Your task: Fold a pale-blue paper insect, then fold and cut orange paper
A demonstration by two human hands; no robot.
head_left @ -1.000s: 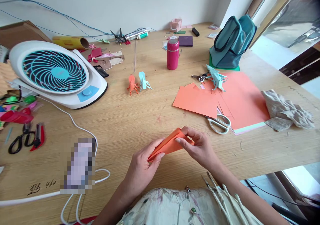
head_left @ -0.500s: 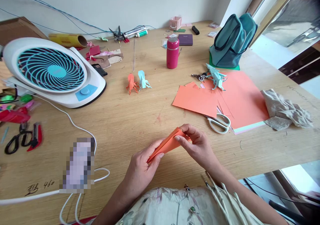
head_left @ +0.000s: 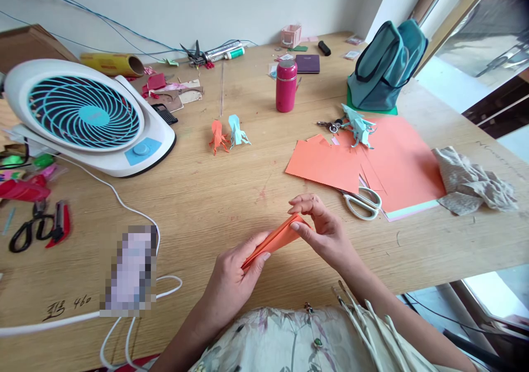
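Note:
A folded piece of orange paper [head_left: 278, 241] is held in the air over the near edge of the table, slanting up to the right. My left hand [head_left: 237, 275] pinches its lower left end, thumb in front and fingers along the back. At the upper right end is my right hand [head_left: 324, 231], its thumb pressed on the front face. The right index finger arches above the paper's top edge; the other right fingertips are partly hidden.
Beyond my right hand lie white-handled scissors [head_left: 363, 203] and orange sheets [head_left: 324, 162]. Small origami figures, one orange [head_left: 217, 136] and one pale blue [head_left: 237, 130], stand mid-table. A fan [head_left: 91, 118], a phone [head_left: 130, 270] with cables and a pink flask [head_left: 286, 86] are around.
The fingers of my right hand have lifted and loosened from the paper's top edge, while its thumb stays on the front. My left hand keeps its grip.

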